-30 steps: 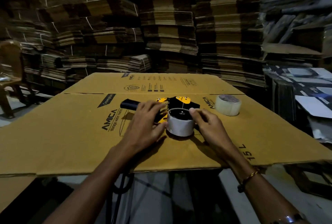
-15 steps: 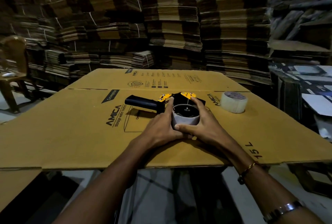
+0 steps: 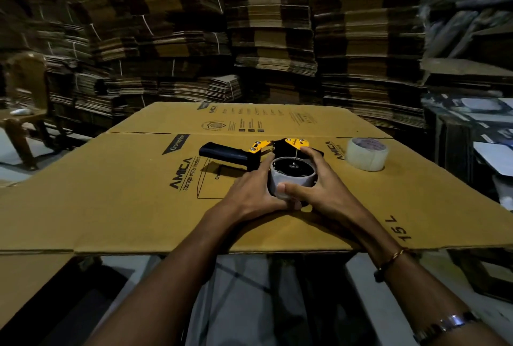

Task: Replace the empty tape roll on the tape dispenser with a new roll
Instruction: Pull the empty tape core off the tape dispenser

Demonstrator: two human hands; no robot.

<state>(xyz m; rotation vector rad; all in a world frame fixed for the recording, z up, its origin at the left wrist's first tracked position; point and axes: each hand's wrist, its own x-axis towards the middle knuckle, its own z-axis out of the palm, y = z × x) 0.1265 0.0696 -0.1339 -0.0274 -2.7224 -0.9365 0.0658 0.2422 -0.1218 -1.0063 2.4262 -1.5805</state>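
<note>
A black and yellow tape dispenser point(image 3: 233, 154) lies on its side on a flattened cardboard box point(image 3: 111, 193), handle pointing left. A pale empty roll core point(image 3: 294, 178) sits on its hub, open end up. My left hand point(image 3: 249, 196) grips the core from the left, fingers curled against its side. My right hand point(image 3: 319, 184) grips it from the right, thumb across the near side and fingers reaching over to the yellow plate. A full roll of clear tape point(image 3: 366, 153) stands on the cardboard to the right, apart from both hands.
Tall stacks of flattened cartons point(image 3: 272, 40) fill the background. A wooden chair point(image 3: 25, 101) stands at the far left. Printed sheets and boxes point(image 3: 477, 129) are piled at the right. The cardboard's near edge point(image 3: 222, 250) overhangs a dark gap and pale floor below.
Both hands closed in from the sides of the core and now clasp it. The view moved slightly closer; the dispenser and the full roll have stayed in place.
</note>
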